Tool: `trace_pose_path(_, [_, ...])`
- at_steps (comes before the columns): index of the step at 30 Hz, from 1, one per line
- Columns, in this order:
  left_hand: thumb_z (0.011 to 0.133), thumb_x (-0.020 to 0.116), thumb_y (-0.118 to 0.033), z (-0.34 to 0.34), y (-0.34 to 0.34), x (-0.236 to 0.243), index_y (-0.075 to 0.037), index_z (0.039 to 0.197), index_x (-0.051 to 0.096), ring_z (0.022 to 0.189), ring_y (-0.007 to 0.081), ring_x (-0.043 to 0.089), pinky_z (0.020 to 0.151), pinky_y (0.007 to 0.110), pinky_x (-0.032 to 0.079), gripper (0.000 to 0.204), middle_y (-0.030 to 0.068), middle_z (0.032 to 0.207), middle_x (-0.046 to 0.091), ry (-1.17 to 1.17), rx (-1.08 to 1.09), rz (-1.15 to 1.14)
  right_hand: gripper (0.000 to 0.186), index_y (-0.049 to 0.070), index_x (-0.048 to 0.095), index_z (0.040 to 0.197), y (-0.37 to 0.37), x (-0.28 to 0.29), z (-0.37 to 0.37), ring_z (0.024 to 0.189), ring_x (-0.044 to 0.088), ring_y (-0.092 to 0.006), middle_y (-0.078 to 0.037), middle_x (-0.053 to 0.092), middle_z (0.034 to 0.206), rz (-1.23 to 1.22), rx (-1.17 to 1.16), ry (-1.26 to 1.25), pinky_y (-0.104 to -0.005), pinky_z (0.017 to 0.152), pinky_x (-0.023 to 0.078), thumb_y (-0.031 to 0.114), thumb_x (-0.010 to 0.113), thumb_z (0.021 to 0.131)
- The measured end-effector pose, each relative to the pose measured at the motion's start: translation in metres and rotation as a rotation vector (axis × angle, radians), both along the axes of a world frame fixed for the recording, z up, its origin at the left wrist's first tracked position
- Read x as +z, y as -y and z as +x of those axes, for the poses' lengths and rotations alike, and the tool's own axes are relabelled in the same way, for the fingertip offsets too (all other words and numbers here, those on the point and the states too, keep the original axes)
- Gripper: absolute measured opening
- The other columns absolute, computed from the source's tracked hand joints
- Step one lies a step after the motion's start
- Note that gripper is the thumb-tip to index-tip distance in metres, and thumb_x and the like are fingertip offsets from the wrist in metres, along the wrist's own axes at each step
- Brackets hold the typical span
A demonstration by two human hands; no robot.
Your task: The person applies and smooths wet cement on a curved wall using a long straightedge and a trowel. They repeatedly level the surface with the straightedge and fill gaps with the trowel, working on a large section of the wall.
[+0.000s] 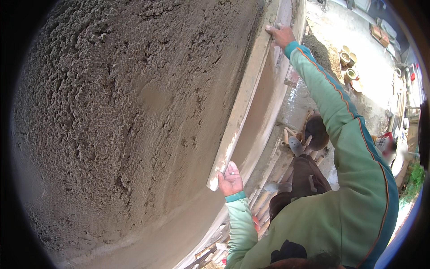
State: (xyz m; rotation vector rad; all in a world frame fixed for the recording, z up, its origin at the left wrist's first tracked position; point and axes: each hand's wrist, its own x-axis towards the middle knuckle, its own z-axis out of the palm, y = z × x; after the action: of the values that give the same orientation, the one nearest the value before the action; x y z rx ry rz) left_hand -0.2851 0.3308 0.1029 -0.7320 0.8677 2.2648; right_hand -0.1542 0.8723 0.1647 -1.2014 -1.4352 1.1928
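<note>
A long, pale plaster-smeared straightedge (242, 107) lies slantwise along the edge of a wall of wet grey plaster (134, 98). My left hand (231, 180) holds its lower end, palm turned up, thumb against the edge and fingers partly behind it. Higher up, my right hand (282, 36) is closed over the straightedge near its upper part, fingertips on its face. The plaster is rough and pitted at the left and smoother beside the straightedge. Where the upper end of the straightedge stops is hard to make out.
Beneath me are planks and poles (264, 201), with my shoe on them. A dark round bucket (316, 132) stands near my feet. On the ground below lie several bowl-like containers (348, 62), a heap of grey mix (319, 51) and long pipes (398, 96) at the right.
</note>
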Motion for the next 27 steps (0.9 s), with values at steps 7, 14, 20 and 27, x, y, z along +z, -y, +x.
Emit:
trace_pose_path(7, [0.103,0.047,-0.044,-0.033,0.221,-0.063,-0.005,0.13,0.047,0.116,0.0295,0.057,0.101,0.047,0.049,0.047,0.016,0.129,0.058,0.025,0.197,-0.42,0.051,-0.006,0.051,0.124,0.266,-0.147,-0.022,0.091,0.069,-0.0232,-0.018,0.066,0.109,-0.425,0.085,-0.356,-0.0323,0.055,0.061,0.024,0.072,0.088])
trace_pose_path(14, [0.099,0.056,-0.043,-0.097,0.394,-0.038,-0.005,0.113,0.056,0.101,0.0261,0.062,0.087,0.04,0.054,0.041,0.0127,0.11,0.065,-0.098,0.335,-0.536,0.043,-0.003,0.047,0.119,0.449,-0.15,-0.096,0.088,0.066,-0.0179,-0.012,0.064,0.104,-0.558,0.127,-0.526,-0.0316,0.058,0.06,0.021,0.07,0.091])
trace_pose_path(20, [0.1,0.057,-0.035,-0.098,0.369,-0.021,-0.003,0.118,0.054,0.102,0.0283,0.065,0.092,0.043,0.055,0.037,0.0149,0.116,0.065,-0.187,0.182,-0.355,0.037,-0.001,0.053,0.116,0.396,-0.099,-0.101,0.074,0.061,-0.0107,-0.007,0.066,0.091,-0.197,0.094,-0.338,-0.0272,0.054,0.055,0.024,0.068,0.094])
trace_pose_path(27, [0.1,0.057,-0.031,-0.062,0.241,0.011,-0.005,0.126,0.052,0.11,0.0298,0.062,0.096,0.044,0.053,0.037,0.0157,0.122,0.063,-0.119,0.162,-0.296,0.038,-0.004,0.056,0.117,0.263,-0.018,-0.065,0.072,0.063,-0.0099,-0.006,0.067,0.089,-0.183,0.132,-0.457,-0.025,0.049,0.052,0.024,0.069,0.094])
